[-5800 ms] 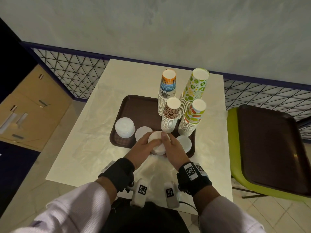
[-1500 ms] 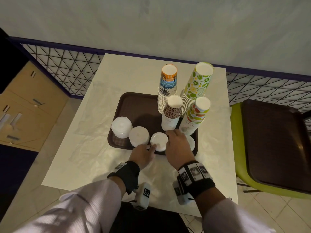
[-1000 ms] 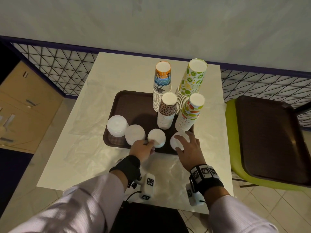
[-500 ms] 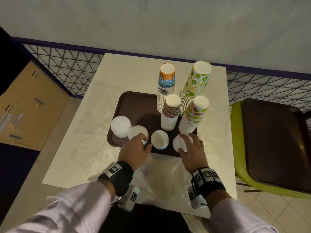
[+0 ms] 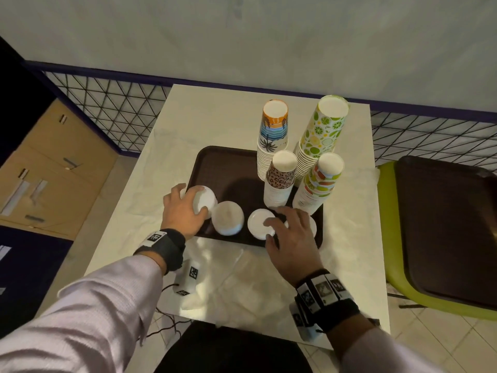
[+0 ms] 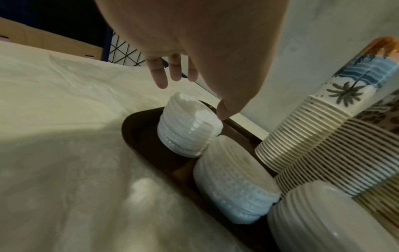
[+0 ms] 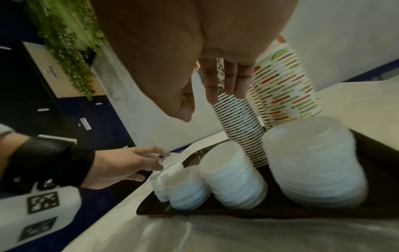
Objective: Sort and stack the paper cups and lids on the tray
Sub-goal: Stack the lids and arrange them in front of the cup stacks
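A brown tray point(image 5: 228, 168) holds four upside-down paper cup stacks: palm-print point(image 5: 271, 135), citrus point(image 5: 322, 130), leopard point(image 5: 281, 179) and striped fruit point(image 5: 320, 181). Four white lid stacks line its near edge. My left hand point(image 5: 188, 200) spans the leftmost lid stack point(image 5: 205, 197). In the left wrist view its fingers point(image 6: 161, 76) hover just above and beyond that lid stack point(image 6: 187, 129). My right hand point(image 5: 279, 222) hovers with spread fingers over the third lid stack point(image 5: 258, 224) and hides most of the rightmost lid stack point(image 5: 313, 227). It holds nothing.
The table point(image 5: 215, 117) has a crinkled white cover. At the right, a second brown tray point(image 5: 446, 227) lies on a green chair point(image 5: 387, 184). A wire mesh railing point(image 5: 113, 109) runs behind the table, and cardboard boxes point(image 5: 53, 168) stand to the left.
My left hand has moved left along the lid stacks, from the second one to the leftmost. My right hand has shifted slightly left, toward the third stack.
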